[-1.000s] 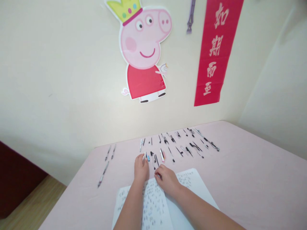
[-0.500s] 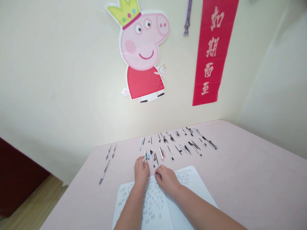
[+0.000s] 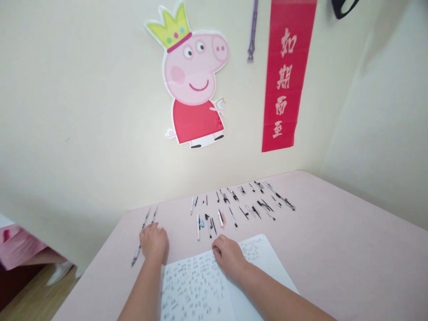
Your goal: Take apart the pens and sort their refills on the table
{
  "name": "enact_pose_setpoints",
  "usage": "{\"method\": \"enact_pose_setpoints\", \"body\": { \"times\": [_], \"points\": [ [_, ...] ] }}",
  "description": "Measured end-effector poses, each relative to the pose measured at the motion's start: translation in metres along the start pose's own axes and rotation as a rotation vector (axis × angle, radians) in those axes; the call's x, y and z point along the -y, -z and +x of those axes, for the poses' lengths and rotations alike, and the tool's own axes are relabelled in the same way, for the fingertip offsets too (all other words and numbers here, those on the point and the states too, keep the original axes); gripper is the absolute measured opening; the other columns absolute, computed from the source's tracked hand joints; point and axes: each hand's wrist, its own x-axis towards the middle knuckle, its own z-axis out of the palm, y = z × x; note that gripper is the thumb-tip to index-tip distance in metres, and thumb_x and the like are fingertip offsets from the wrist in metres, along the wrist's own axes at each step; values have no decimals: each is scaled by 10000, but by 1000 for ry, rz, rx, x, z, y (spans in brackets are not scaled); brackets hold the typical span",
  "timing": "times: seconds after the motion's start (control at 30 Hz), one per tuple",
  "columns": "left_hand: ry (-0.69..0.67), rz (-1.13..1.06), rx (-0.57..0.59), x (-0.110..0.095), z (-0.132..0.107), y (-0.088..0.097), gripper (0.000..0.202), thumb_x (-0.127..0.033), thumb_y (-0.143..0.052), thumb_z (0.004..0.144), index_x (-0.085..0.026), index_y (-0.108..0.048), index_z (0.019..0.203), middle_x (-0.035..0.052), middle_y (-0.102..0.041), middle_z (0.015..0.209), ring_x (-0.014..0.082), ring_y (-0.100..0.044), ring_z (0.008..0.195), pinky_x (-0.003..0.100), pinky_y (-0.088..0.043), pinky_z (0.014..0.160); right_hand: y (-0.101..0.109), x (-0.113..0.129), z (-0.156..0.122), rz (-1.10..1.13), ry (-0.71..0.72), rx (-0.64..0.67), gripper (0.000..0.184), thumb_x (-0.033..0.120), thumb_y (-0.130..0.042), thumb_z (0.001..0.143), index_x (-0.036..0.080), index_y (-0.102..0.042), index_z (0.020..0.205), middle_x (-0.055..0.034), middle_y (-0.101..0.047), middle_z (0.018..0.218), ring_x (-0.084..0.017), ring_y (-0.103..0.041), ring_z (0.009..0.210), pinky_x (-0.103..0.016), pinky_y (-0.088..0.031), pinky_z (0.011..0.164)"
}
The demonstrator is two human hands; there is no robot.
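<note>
My left hand (image 3: 154, 241) is over the left side of the table, palm down, with thumb and fingers slightly apart. It partly covers a clear-barrelled pen (image 3: 135, 257), whose lower end sticks out beside it. Two more pens, a left one (image 3: 146, 218) and a right one (image 3: 154, 214), lie just beyond the fingertips. My right hand (image 3: 230, 255) rests curled at the top of an open notebook (image 3: 194, 285) filled with handwriting. A small dark spot shows between its thumb and fingers; what it is stays unclear. A white pen (image 3: 198, 228) lies beside a blue cap (image 3: 202, 223).
Rows of pen parts, refills and caps (image 3: 254, 209) lie along the back of the pink table (image 3: 334, 249). Behind stands a wall with a cartoon pig cutout (image 3: 197, 89) and a red banner (image 3: 284, 80). At far left, a person's pink clothing (image 3: 23, 247) and white shoe (image 3: 60, 273) show.
My left hand has left the white pen and blue cap and moved left to the separate pens. My right hand stays curled on the notebook. The view has shifted slightly; a person appears at left.
</note>
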Motion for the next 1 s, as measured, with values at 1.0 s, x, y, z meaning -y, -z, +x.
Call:
{"method": "enact_pose_setpoints", "body": {
  "times": [1.0],
  "points": [
    [166,-1534,839,-114,-62,43,304,-403,-667,662,-158,-542,791,-40,-515,633,44,-429,480,136,-312,397,1,-9,10,374,-2,-195,139,187,-470,805,184,-608,793,-25,-577,797,-141,-530,733,-234,-379,681]
  ]
}}
